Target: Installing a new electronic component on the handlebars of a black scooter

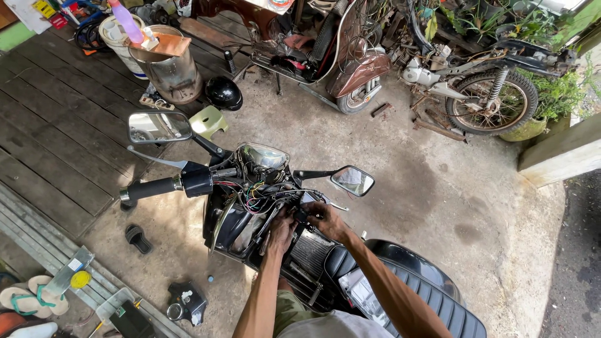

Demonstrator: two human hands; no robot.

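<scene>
Both hands at the motorcycle's opened headlight housing. Left hand (pixel 281 226) pinches the loose wires (pixel 253 199); right hand (pixel 324 219) closed on a small black connector (pixel 302 215). Advise: steady wires, keep strands untangled.

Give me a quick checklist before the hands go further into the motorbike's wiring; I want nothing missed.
1. Both hands on the work: left hand and right hand meet at a small black part: ok.
2. Wires exposed and reachable: ok.
3. Wires tidy: tangled loosely: not ok.
4. Grip on the black part firm: fingers hide it: cannot tell.
5. Motorbike steady: stand out of sight: cannot tell.
6. Floor by the bike free of trip hazards: sandal and small parts lie there: not ok.
</scene>
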